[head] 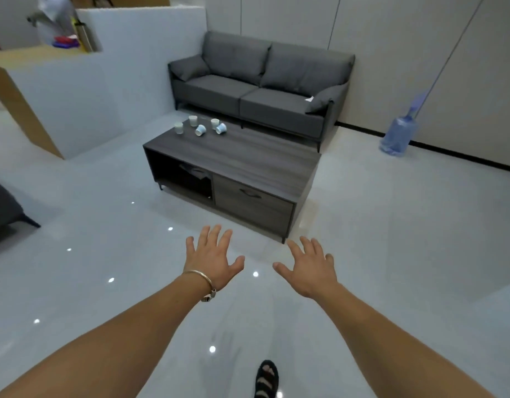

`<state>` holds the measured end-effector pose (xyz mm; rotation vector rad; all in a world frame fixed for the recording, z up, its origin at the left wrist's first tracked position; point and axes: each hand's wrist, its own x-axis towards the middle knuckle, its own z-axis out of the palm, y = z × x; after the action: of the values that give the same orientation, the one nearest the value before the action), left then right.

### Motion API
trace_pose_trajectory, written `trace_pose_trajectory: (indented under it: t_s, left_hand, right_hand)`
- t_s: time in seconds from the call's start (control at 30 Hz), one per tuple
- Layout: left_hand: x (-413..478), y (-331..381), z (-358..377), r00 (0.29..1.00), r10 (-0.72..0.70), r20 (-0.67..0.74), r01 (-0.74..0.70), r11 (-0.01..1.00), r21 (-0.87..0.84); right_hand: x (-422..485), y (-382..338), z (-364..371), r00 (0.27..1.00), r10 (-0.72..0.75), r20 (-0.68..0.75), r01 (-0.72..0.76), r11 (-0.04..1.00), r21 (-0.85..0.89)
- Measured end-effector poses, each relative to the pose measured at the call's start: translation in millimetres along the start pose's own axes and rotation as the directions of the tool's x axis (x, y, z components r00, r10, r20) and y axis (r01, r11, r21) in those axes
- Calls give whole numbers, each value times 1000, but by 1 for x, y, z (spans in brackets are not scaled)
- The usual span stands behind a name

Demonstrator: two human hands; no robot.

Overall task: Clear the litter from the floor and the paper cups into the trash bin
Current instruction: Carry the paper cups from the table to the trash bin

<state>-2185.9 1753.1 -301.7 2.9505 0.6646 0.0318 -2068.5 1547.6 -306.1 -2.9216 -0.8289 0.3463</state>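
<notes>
Several white and blue paper cups stand or lie tipped at the far left end of a dark wooden coffee table. Two of them, one on the right, lie on their sides. A white scrap of paper rests on the grey sofa beyond the table. My left hand and my right hand are stretched out over the pale floor in front of the table, palms down, fingers spread, holding nothing. No trash bin is in sight.
A blue water jug stands by the right wall. A white and wood counter rises at the left. A dark seat juts in at the left edge. My sandalled foot is on the glossy floor.
</notes>
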Motion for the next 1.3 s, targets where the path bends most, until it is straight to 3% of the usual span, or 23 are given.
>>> trace_pose_trajectory:
  t_s: [0.5, 0.9, 1.3]
  left_hand:
    - [194, -153, -16, 958, -288, -16, 288, 958, 9]
    - [381, -318, -44, 980, -198, -25, 197, 980, -14]
    - [566, -432, -47, 986, -165, -15, 165, 986, -22]
  right_hand:
    - [278, -153, -47, 951, -299, 73, 303, 952, -47]
    - [470, -289, -63, 971, -235, 33, 236, 972, -16]
    - [662, -371, -67, 971, -199, 135, 203, 979, -14]
